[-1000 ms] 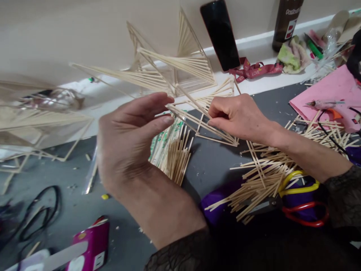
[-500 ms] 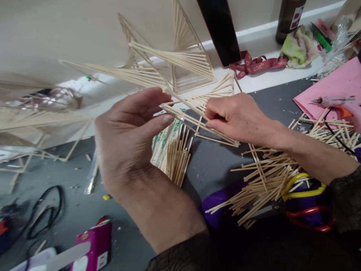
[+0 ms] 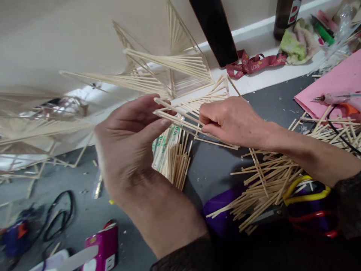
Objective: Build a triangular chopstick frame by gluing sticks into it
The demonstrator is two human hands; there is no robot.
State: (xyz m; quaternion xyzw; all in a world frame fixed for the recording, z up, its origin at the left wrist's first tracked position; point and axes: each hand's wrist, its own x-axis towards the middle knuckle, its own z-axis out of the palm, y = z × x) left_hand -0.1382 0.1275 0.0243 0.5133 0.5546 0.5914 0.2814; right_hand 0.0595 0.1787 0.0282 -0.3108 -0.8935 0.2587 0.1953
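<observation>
Thumb and fingers of my left hand (image 3: 126,139) close on the pointed end of a small frame of thin wooden sticks (image 3: 217,141). My right hand (image 3: 231,120) pinches a single wooden stick (image 3: 180,112) between thumb and curled forefinger. The stick slants across the frame, its far end close to my left fingertips. Whether it touches the frame there, I cannot tell. Behind the hands stands a larger structure of fanned sticks (image 3: 180,66). Below my left fingers lies a bundle of loose sticks (image 3: 179,162) beside a clear green-printed wrapper (image 3: 163,146).
A heap of loose sticks (image 3: 262,180) and yellow-and-red-handled scissors (image 3: 307,190) lie at right, near a glue gun (image 3: 329,98) on pink paper (image 3: 324,81). A phone (image 3: 216,34) leans against the wall beside red ribbon (image 3: 256,66). Another stick structure (image 3: 42,131) stands left.
The stick in my right hand has slid left and down, bringing its end near the frame's tip at my left fingers. The view has shifted slightly.
</observation>
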